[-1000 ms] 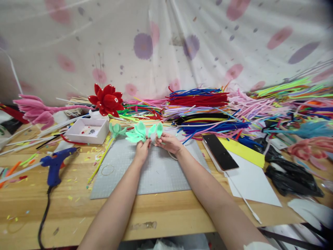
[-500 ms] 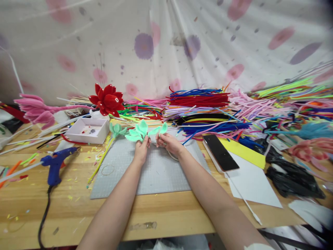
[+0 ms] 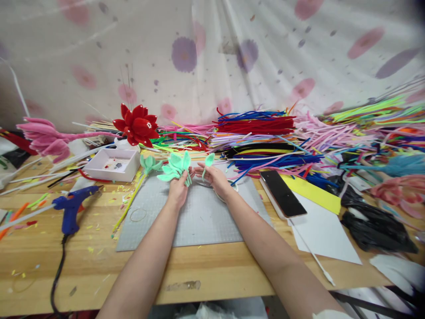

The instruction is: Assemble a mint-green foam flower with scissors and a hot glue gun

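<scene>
White sheeting (image 3: 133,48), printed with pink and purple blooms, is hung in loose folds behind the wooden surface (image 3: 139,277). Along the back, fuzzy sticks (image 3: 257,126) are heaped in many-coloured bundles. A flat grey mat (image 3: 209,223) is laid in the middle, with a blue glue gun (image 3: 70,212) placed to its left. Over the mat's far part, a bunch of soft mint-green leaves (image 3: 177,165) is pinched by its stems in the left hand (image 3: 178,191). Near it, one pointed leaf (image 3: 209,159) is held among the loosely extended fingers of the right hand (image 3: 216,180).
</scene>
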The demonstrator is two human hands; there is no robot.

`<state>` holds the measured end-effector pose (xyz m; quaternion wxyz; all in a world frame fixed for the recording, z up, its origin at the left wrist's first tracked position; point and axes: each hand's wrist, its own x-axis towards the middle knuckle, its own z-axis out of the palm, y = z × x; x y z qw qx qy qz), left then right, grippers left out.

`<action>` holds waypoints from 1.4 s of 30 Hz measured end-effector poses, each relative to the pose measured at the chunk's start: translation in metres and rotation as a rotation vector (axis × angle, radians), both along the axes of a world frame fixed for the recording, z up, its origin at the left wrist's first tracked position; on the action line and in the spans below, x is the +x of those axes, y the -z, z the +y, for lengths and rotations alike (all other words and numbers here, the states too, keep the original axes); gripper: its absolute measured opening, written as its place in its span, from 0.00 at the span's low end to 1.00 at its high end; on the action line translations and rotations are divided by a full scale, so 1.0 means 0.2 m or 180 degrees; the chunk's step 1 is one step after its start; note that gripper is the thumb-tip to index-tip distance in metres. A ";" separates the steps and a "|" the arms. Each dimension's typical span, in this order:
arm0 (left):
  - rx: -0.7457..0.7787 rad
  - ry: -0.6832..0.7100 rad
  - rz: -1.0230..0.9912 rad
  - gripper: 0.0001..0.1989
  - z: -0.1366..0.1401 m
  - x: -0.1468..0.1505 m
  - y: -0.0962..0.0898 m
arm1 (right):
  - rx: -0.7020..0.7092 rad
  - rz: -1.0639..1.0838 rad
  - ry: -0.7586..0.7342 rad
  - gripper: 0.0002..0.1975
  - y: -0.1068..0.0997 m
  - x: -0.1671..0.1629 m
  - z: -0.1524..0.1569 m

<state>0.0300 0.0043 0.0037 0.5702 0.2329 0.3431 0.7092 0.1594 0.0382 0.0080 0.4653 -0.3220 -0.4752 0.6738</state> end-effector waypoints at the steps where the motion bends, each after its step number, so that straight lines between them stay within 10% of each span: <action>1: -0.0020 0.0012 -0.0007 0.15 0.00 -0.01 0.00 | -0.0185 0.0155 0.0039 0.14 0.01 0.00 0.01; 34: 0.0198 0.0439 0.1089 0.16 -0.03 -0.02 0.01 | 0.0415 -0.0518 -0.0430 0.18 -0.02 -0.09 -0.05; 42: 0.0144 0.0394 0.0994 0.14 -0.03 -0.01 -0.01 | 0.0156 -0.0347 0.0348 0.17 -0.08 -0.05 -0.04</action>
